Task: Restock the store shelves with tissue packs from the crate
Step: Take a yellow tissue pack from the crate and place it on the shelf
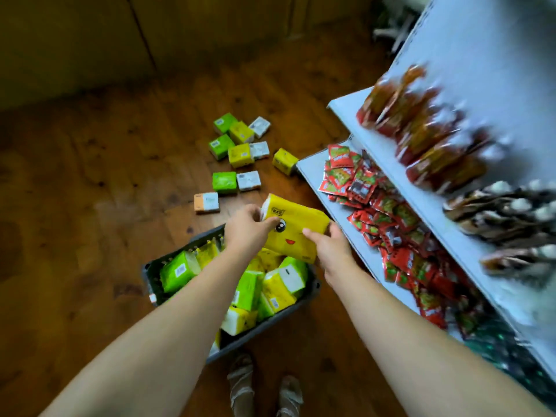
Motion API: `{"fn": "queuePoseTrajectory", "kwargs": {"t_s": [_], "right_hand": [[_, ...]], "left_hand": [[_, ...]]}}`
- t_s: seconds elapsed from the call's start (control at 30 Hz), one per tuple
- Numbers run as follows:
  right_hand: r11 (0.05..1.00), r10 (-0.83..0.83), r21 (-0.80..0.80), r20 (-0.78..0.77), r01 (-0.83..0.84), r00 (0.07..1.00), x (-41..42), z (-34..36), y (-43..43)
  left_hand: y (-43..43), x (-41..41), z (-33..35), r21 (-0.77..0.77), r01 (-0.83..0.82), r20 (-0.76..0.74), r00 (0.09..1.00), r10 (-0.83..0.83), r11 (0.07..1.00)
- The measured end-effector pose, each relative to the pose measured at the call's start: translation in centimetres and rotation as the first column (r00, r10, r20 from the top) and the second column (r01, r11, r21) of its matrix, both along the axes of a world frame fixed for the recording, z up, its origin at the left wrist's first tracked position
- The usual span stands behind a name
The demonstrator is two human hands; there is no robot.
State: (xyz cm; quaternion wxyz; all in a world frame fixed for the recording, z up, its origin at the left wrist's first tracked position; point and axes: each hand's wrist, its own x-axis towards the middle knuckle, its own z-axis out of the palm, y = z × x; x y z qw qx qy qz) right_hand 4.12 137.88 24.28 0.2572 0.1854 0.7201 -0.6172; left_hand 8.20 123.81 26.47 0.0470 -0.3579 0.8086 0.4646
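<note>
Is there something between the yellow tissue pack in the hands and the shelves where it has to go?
Nothing visible stands in the gap between the yellow tissue pack and the lower shelf to its right. The shelf itself, however, is largely covered by red snack packets, leaving only bare strips at its edge.

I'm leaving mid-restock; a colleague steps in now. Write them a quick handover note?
The left hand and right hand both grip one yellow tissue pack with a cartoon face above the crate.
It sits on the floor, holding many green and yellow packs.
About ten loose packs lie on the floor beyond it.
The shelves at right show only snack packets; no tissue seen there.
Left: shelve them all.
</note>
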Motion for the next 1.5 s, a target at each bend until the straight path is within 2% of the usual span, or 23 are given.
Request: {"fn": "queuePoseTrajectory", "kwargs": {"t_s": [0.17,0.23,0.33,0.47,0.57,0.67,0.97,1.07,1.2,1.37,1.5], "right_hand": [[0.988,-0.144,0.024,-0.161,0.150,0.976,-2.3,10.5,5.7],[0.971,-0.236,-0.016,-0.221,0.239,0.946,-3.1,14.0,8.4],[0.922,-0.385,-0.094,-0.303,0.375,0.872,-3.4,18.9,12.9],[0.843,-0.535,-0.174,-0.382,0.510,0.754,-2.4,24.0,19.9],[0.801,-0.586,-0.190,-0.440,0.568,0.680,-1.4,26.8,25.5],[0.732,-0.645,-0.187,-0.501,0.656,0.577,-0.4,29.3,31.5],[0.580,-0.718,-0.183,-0.575,0.794,0.392,2.9,34.7,50.7],[0.509,-0.740,-0.156,-0.581,0.847,0.338,5.1,35.4,57.2],[0.366,-0.785,-0.099,-0.568,0.925,0.249,8.2,35.0,65.4],[0.187,-0.810,0.003,-0.566,0.982,0.155,11.9,34.4,74.5],[0.096,-0.819,0.081,-0.560,0.992,0.125,14.7,34.5,80.6]], "left_hand": [[4.8,-5.2,10.4,-0.043,0.191,-0.162,0.967,-0.195,0.981],[7.4,-7.2,14.2,-0.077,0.268,-0.215,0.936,-0.278,0.960],[12.2,-9.3,19.1,-0.109,0.371,-0.301,0.872,-0.386,0.922],[19.7,-10.8,24.0,-0.071,0.483,-0.400,0.787,-0.469,0.873],[25.7,-11.4,26.9,-0.045,0.550,-0.472,0.724,-0.502,0.834],[32.0,-11.5,29.5,-0.085,0.624,-0.509,0.643,-0.572,0.777],[52.1,-10.1,35.0,-0.066,0.789,-0.607,0.454,-0.653,0.610],[59.3,-9.2,35.2,-0.012,0.846,-0.615,0.414,-0.671,0.533],[68.6,-7.6,34.6,0.055,0.920,-0.601,0.340,-0.723,0.387],[79.9,-5.5,33.8,0.071,0.984,-0.603,0.173,-0.779,0.163],[87.0,-3.5,33.6,0.099,0.995,-0.548,0.068,-0.834,0.016]]}}
